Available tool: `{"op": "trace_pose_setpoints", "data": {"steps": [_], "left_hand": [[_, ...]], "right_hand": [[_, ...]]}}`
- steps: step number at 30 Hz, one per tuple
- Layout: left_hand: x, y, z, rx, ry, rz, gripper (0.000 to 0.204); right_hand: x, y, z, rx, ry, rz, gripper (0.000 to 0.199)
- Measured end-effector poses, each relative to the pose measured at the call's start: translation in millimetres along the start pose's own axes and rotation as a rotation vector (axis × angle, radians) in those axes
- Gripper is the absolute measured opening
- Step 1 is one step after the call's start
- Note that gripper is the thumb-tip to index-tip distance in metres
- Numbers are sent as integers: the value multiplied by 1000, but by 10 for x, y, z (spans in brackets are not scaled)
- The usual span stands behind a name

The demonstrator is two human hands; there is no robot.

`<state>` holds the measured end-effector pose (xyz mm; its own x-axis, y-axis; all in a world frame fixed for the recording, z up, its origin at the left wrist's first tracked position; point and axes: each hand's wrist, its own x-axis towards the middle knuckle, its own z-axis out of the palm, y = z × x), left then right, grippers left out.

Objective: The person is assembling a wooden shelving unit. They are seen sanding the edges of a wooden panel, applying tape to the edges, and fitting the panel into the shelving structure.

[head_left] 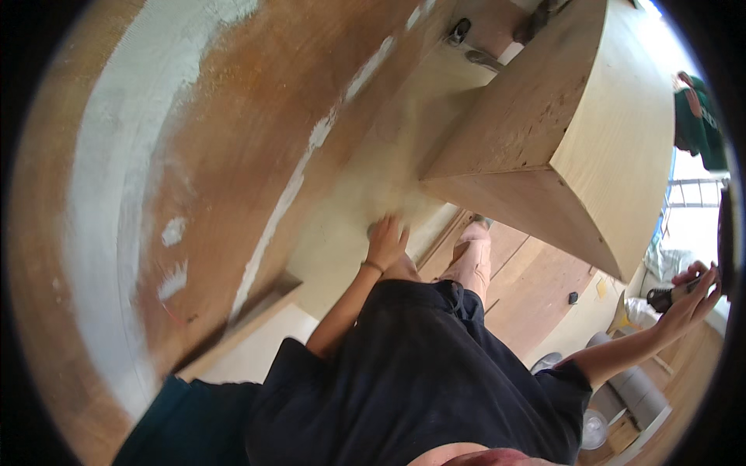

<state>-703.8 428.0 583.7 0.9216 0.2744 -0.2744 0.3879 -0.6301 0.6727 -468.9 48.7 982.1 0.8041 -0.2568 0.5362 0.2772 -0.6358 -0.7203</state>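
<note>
My left hand [386,242] is over my left leg, beside the pale wooden panel [334,225], with its fingers apart and nothing visible in them. A band circles that wrist. Out at the far right, my right hand [688,303] is raised, its fingers curled round a black cylindrical object [660,300] with a rounded end. Part of this object is hidden by the fingers, and its kind cannot be made out. Left of me stretches a large brown wooden surface [225,147] with a broad white filler band [105,194] and a narrower white strip [291,190].
A large wedge-shaped plywood box [536,147] juts in ahead on the right. Another person in a dark green top [698,124] is beyond it. Grey rolls [633,388] and a clear round container [594,429] lie at the lower right. A small black object [573,297] rests on the boards.
</note>
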Motion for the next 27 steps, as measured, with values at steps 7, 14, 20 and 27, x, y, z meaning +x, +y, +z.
{"op": "trace_pose_setpoints", "data": {"steps": [7, 14, 20, 27], "left_hand": [[-988, -1258, 13, -35, -983, -176, 43], [482, -790, -868, -66, -395, 14, 33], [1746, 667, -1789, -216, 57, 545, 21], [3503, 2825, -2257, -344, 286, 1038, 20]], "right_hand": [[-395, -620, 125, 74, -168, 212, 33], [-705, -932, 941, 642, -245, 272, 37], [-692, -779, 1133, 701, -184, 336, 35], [-888, -1082, 1328, 434, 72, 448, 44]]}}
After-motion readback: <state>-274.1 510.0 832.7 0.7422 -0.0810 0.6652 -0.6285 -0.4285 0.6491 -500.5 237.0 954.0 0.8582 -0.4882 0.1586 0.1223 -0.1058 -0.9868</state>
